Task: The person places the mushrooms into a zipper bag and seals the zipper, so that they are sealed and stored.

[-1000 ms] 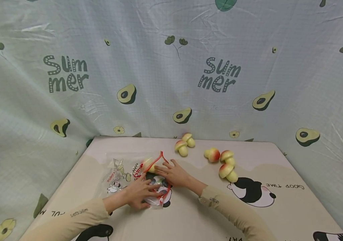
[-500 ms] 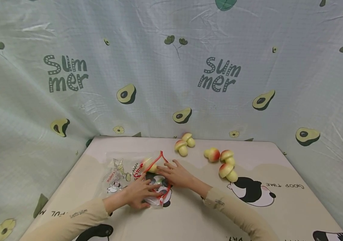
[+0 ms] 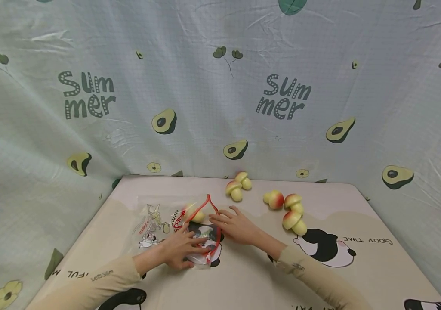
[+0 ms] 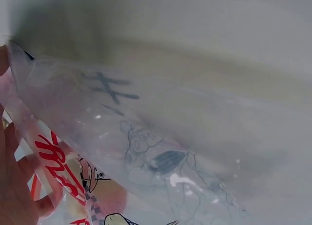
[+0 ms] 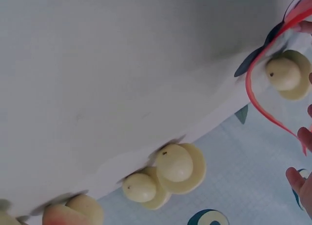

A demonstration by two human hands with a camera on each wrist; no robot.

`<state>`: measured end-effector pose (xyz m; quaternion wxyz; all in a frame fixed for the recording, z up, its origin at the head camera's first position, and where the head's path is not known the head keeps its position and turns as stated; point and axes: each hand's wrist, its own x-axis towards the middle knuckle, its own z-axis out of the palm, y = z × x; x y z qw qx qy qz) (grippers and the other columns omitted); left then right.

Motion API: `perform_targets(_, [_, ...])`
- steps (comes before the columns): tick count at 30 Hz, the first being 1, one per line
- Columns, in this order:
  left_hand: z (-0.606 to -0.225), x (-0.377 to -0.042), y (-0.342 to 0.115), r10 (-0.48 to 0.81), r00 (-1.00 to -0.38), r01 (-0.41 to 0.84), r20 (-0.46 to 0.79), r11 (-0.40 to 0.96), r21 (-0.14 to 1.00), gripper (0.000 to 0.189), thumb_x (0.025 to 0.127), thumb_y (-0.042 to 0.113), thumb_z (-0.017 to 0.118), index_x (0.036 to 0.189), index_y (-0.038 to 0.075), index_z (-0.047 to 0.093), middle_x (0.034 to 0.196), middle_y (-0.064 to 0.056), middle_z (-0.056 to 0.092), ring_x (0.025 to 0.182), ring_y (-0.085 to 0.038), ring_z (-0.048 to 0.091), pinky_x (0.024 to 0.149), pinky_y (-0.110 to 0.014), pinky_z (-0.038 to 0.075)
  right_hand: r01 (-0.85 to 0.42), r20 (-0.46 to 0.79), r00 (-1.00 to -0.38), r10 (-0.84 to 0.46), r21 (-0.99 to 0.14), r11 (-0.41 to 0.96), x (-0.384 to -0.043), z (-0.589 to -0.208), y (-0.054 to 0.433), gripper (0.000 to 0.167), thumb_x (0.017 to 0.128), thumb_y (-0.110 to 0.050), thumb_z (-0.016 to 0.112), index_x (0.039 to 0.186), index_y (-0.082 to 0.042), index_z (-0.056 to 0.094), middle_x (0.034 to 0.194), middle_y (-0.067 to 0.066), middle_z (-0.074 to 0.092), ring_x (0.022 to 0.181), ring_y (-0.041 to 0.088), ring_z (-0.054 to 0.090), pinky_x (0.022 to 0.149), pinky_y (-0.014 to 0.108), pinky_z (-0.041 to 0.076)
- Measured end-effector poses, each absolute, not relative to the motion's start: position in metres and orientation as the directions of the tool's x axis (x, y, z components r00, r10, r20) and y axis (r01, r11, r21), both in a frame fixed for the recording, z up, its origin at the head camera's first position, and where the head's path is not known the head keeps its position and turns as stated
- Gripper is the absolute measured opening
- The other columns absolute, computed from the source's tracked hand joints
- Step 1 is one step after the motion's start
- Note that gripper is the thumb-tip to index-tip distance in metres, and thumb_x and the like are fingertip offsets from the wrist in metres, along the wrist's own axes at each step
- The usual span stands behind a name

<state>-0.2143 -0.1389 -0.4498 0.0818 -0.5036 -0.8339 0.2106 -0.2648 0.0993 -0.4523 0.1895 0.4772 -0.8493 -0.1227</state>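
A clear printed plastic bag [image 3: 152, 226] with a red-edged mouth lies flat on the left part of the table. Just inside its mouth sits a yellow toy mushroom [image 3: 198, 216], seen in the right wrist view as a pale mushroom [image 5: 283, 73] behind the red edge [image 5: 251, 86]. My left hand [image 3: 179, 249] rests on the near side of the mouth, fingers spread. At the mouth's right side is my right hand [image 3: 237, 227], fingers extended towards the red edge; whether they touch it I cannot tell. Its palm is hidden.
Two toy mushrooms [image 3: 234, 190] lie at the table's back edge, beyond the right hand. Several more mushrooms [image 3: 293, 221] lie farther right. A printed cloth [image 3: 193, 86] hangs behind the table [image 3: 259, 275].
My right hand has drawn back to the right, away from the mushroom in the bag, uncovering more of it. The left hand and bag have stayed nearly still.
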Motion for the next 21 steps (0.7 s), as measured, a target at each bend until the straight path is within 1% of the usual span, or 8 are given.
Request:
perform_targets(5, [-0.451, -0.215, -0.139, 0.882, -0.469, 0.814, -0.043, 0.413, -0.407, 0.056, 0.078, 0.052, 0.052, 0.131, 0.036, 0.042, 0.130, 0.006, 0.050, 0.100, -0.019, 0.053, 0.093, -0.054, 0.035, -0.766, 0.223, -0.462, -0.858, 0.388, 0.513, -0.261, -0.446, 0.107, 0.057, 0.081, -0.027, 0.061, 0.134, -0.020, 0.041, 0.139, -0.009, 0.039, 0.124, 0.015, 0.041, 0.099, 0.044, 0.034])
perform_targets(11, [-0.452, -0.214, -0.139, 0.883, -0.468, 0.818, -0.039, 0.417, -0.396, 0.056, 0.078, 0.052, 0.052, 0.131, 0.037, 0.042, 0.130, 0.006, 0.050, 0.098, -0.018, 0.053, 0.093, -0.054, 0.036, -0.759, 0.260, -0.478, -0.839, 0.359, 0.543, -0.257, -0.443, 0.119, 0.055, 0.082, -0.027, 0.060, 0.133, -0.019, 0.042, 0.138, -0.007, 0.041, 0.122, 0.015, 0.042, 0.097, 0.044, 0.035])
perform_targets(18, [-0.453, -0.215, -0.140, 0.886, -0.463, 0.816, -0.033, 0.412, -0.405, 0.056, 0.079, 0.052, 0.052, 0.132, 0.036, 0.041, 0.130, 0.006, 0.050, 0.101, -0.018, 0.053, 0.094, -0.052, 0.035, -0.730, 0.318, -0.480, -0.818, 0.373, 0.573, -0.253, -0.440, 0.140, 0.054, 0.083, -0.026, 0.059, 0.134, -0.018, 0.041, 0.136, -0.006, 0.044, 0.121, 0.015, 0.044, 0.096, 0.042, 0.035])
perform_targets(21, [-0.454, -0.216, -0.141, 0.885, -0.465, 0.815, -0.034, 0.412, -0.406, 0.056, 0.079, 0.052, 0.052, 0.132, 0.035, 0.041, 0.130, 0.006, 0.050, 0.102, -0.019, 0.053, 0.094, -0.052, 0.035, -0.725, 0.342, -0.476, -0.810, 0.368, 0.581, -0.252, -0.439, 0.148, 0.056, 0.082, -0.024, 0.060, 0.134, -0.018, 0.041, 0.135, -0.005, 0.045, 0.120, 0.015, 0.045, 0.096, 0.042, 0.035])
